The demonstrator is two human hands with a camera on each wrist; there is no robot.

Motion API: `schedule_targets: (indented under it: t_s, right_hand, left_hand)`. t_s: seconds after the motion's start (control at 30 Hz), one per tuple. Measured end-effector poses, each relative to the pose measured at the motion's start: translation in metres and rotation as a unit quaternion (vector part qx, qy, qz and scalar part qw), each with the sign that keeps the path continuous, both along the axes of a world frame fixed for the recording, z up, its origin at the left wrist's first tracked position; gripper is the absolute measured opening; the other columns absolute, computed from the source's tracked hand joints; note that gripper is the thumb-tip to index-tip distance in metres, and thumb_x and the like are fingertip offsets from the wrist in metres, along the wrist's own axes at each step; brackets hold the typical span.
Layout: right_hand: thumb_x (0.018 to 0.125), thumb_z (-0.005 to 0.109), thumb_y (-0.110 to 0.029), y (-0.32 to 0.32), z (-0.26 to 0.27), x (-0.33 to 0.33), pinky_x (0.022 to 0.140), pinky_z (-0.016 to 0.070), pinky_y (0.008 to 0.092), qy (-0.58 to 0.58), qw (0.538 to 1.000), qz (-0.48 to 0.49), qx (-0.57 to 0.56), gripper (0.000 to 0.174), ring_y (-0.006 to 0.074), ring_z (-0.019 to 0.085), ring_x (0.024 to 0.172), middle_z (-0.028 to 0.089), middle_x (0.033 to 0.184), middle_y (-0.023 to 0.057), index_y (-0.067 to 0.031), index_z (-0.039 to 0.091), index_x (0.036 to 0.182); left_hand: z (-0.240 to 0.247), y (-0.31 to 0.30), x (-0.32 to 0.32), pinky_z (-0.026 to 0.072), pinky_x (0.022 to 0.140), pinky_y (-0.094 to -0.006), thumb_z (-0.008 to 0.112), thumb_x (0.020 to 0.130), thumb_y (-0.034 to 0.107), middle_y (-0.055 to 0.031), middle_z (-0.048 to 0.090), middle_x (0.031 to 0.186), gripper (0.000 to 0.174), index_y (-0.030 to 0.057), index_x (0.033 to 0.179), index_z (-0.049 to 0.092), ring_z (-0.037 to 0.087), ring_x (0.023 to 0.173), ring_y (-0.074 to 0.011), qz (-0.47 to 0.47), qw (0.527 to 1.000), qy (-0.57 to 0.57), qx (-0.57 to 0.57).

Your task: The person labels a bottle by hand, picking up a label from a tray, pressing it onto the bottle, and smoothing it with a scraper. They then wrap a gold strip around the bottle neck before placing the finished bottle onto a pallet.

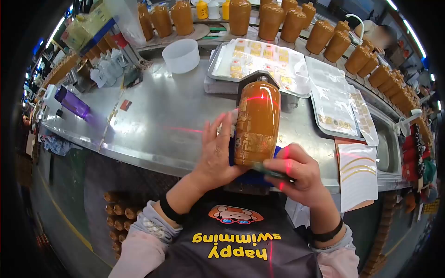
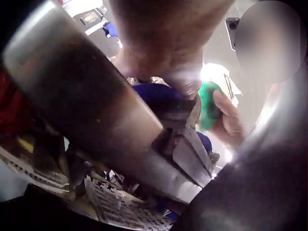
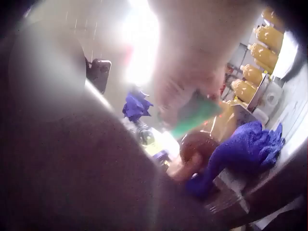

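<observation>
A glossy brown bottle (image 1: 257, 120) with gold patterned bands lies with its neck pointing away from me. Dark backing and blue cloth (image 3: 240, 149) show around it. My left hand (image 1: 217, 153) rests along the bottle's left side, fingers extended upward and thumb at the base. In my right hand (image 1: 299, 175), fingers and thumb pinch a green flat pad (image 3: 197, 118) against the bottle's lower right edge. The pad appears green in the left wrist view too, beside a metal stand (image 2: 187, 154). Red laser lines cross the bottle and right fingers.
Decal sheets (image 1: 259, 58) lie in trays beyond the bottle, with more sheets (image 1: 331, 99) to the right. A white round tub (image 1: 181, 56) and purple bottle (image 1: 73, 103) stand on the metal table (image 1: 143, 125). Several brown bottles (image 1: 294, 25) line the back. A sink (image 1: 388, 143) is at right.
</observation>
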State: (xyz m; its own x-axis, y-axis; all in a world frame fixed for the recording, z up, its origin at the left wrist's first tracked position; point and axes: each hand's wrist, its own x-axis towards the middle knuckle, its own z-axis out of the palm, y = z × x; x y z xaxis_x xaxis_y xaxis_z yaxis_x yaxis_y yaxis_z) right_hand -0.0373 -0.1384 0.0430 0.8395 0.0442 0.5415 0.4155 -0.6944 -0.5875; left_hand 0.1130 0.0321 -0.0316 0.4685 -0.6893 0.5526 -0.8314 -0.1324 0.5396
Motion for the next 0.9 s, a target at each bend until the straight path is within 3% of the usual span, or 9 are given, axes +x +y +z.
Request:
schedule_targets:
  t_s: [0.13, 0.17, 0.27, 0.37, 0.43, 0.57, 0.7, 0.8, 0.9]
  right_hand:
    - [0.077, 0.075, 0.002, -0.023, -0.017, 0.021, 0.066, 0.0485, 0.0305, 0.049, 0.944, -0.226, 0.237, 0.030, 0.0233, 0.062, 0.078, 0.063, 0.087, 0.0106, -0.0062, 0.069, 0.106]
    - [0.077, 0.074, 0.003, -0.034, -0.025, 0.021, 0.065, 0.0478, 0.0290, -0.062, 0.951, -0.301, -0.033, 0.030, 0.0209, 0.061, 0.076, 0.061, 0.084, 0.0093, -0.0055, 0.069, 0.106]
    - [0.078, 0.075, 0.000, -0.005, 0.006, 0.005, 0.065, 0.0475, 0.0293, 0.059, 0.996, -0.024, 0.056, 0.031, 0.0209, 0.060, 0.075, 0.061, 0.083, 0.0096, -0.0062, 0.070, 0.108]
    - [0.078, 0.075, -0.001, -0.026, -0.018, 0.025, 0.067, 0.0474, 0.0294, 0.105, 0.947, -0.151, 0.262, 0.029, 0.0215, 0.061, 0.076, 0.062, 0.083, 0.0094, -0.0068, 0.070, 0.106]
    - [0.073, 0.076, 0.001, -0.039, -0.023, 0.029, 0.070, 0.0466, 0.0337, -0.089, 0.948, -0.296, -0.080, 0.031, 0.0264, 0.058, 0.079, 0.061, 0.083, 0.0088, -0.0063, 0.069, 0.102]
    - [0.069, 0.078, 0.002, -0.003, 0.006, -0.004, 0.071, 0.0462, 0.0349, 0.088, 0.995, 0.020, 0.038, 0.033, 0.0240, 0.058, 0.079, 0.060, 0.088, 0.0076, -0.0079, 0.071, 0.100]
    - [0.076, 0.075, 0.000, -0.021, -0.012, 0.019, 0.063, 0.0446, 0.0305, -0.029, 0.961, -0.273, 0.019, 0.030, 0.0188, 0.057, 0.071, 0.057, 0.082, 0.0076, -0.0063, 0.069, 0.104]
    - [0.064, 0.079, 0.000, -0.007, 0.001, -0.001, 0.073, 0.0456, 0.0363, -0.029, 0.986, -0.109, -0.119, 0.040, 0.0242, 0.058, 0.081, 0.057, 0.083, 0.0054, -0.0092, 0.072, 0.101]
    - [0.064, 0.080, 0.004, -0.012, -0.003, -0.016, 0.066, 0.0479, 0.0306, 0.097, 0.991, -0.028, 0.088, 0.040, 0.0204, 0.058, 0.079, 0.058, 0.085, 0.0064, -0.0077, 0.072, 0.102]
  left_hand:
    - [0.022, 0.002, -0.005, 0.0148, 0.113, -0.0609, 0.082, 0.069, 0.046, -0.0172, 0.038, 0.150, 0.116, 0.0006, 0.153, 0.018, 0.031, 0.138, -0.0402, -0.003, 0.995, -0.090, 0.033]
    - [0.020, 0.002, -0.004, 0.0147, 0.113, -0.0610, 0.083, 0.068, 0.046, -0.0175, 0.039, 0.150, 0.116, 0.0005, 0.153, 0.019, 0.031, 0.138, -0.0403, 0.000, 0.997, -0.073, 0.034]
    - [0.007, 0.003, -0.001, 0.0144, 0.113, -0.0613, 0.084, 0.067, 0.047, -0.0182, 0.040, 0.149, 0.116, 0.0002, 0.152, 0.022, 0.032, 0.138, -0.0402, 0.004, 0.999, -0.018, 0.049]
    - [0.004, 0.001, -0.001, 0.0139, 0.113, -0.0619, 0.084, 0.066, 0.048, -0.0186, 0.041, 0.147, 0.114, -0.0004, 0.151, 0.025, 0.032, 0.137, -0.0398, -0.003, 0.997, 0.012, 0.078]
    - [0.014, 0.004, -0.001, 0.0138, 0.112, -0.0626, 0.083, 0.067, 0.048, -0.0189, 0.042, 0.147, 0.112, -0.0008, 0.151, 0.027, 0.033, 0.137, -0.0400, 0.004, 0.996, -0.007, 0.094]
    - [0.021, 0.005, 0.000, 0.0133, 0.112, -0.0634, 0.083, 0.068, 0.047, -0.0198, 0.041, 0.147, 0.111, -0.0009, 0.151, 0.026, 0.033, 0.136, -0.0405, -0.004, 0.994, -0.071, 0.085]
    - [0.020, 0.004, -0.003, 0.0116, 0.113, -0.0632, 0.083, 0.068, 0.046, -0.0207, 0.038, 0.149, 0.115, 0.0001, 0.153, 0.020, 0.032, 0.138, -0.0396, -0.006, 0.996, -0.029, 0.086]
    - [0.012, 0.007, 0.000, 0.0116, 0.114, -0.0615, 0.082, 0.069, 0.046, -0.0218, 0.034, 0.151, 0.117, 0.0006, 0.154, 0.015, 0.031, 0.139, -0.0398, -0.015, 0.995, -0.001, 0.102]
    - [0.010, 0.009, 0.004, 0.0136, 0.116, -0.0566, 0.078, 0.074, 0.046, -0.0233, 0.031, 0.153, 0.113, 0.0001, 0.154, 0.013, 0.029, 0.140, -0.0403, -0.089, 0.992, 0.067, 0.066]
